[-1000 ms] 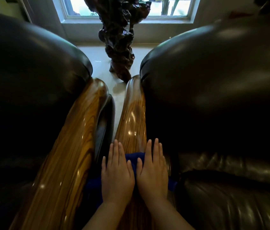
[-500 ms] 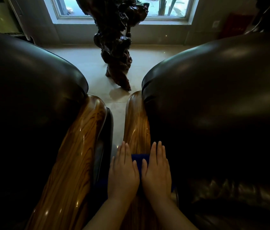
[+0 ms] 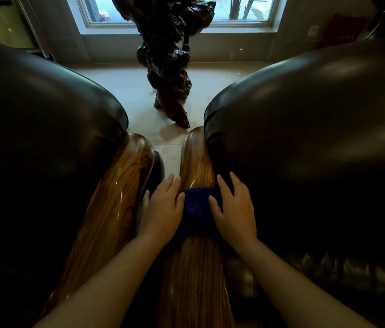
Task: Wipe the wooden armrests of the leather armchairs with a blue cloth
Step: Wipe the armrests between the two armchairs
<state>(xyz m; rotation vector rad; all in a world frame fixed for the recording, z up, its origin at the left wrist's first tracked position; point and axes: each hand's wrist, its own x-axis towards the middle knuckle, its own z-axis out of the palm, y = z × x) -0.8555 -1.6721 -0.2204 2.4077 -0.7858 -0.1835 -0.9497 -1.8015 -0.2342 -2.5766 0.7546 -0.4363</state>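
Two dark leather armchairs stand side by side, each with a glossy wooden armrest. A blue cloth (image 3: 197, 204) is draped across the right chair's armrest (image 3: 195, 162). My left hand (image 3: 163, 209) presses the cloth's left side, fingers hanging over the armrest's edge. My right hand (image 3: 234, 209) presses its right side, against the leather back (image 3: 305, 129). The left chair's armrest (image 3: 116, 200) lies bare beside them.
A dark gnarled wood sculpture (image 3: 170, 62) stands on the pale tiled floor (image 3: 127, 91) behind the narrow gap between the chairs. A window (image 3: 241, 10) fills the far wall. The left chair's leather back (image 3: 40, 119) bulges close to my left arm.
Both hands slid the cloth forward along the right armrest, toward its far end. They have spread apart, so more blue cloth shows between them.
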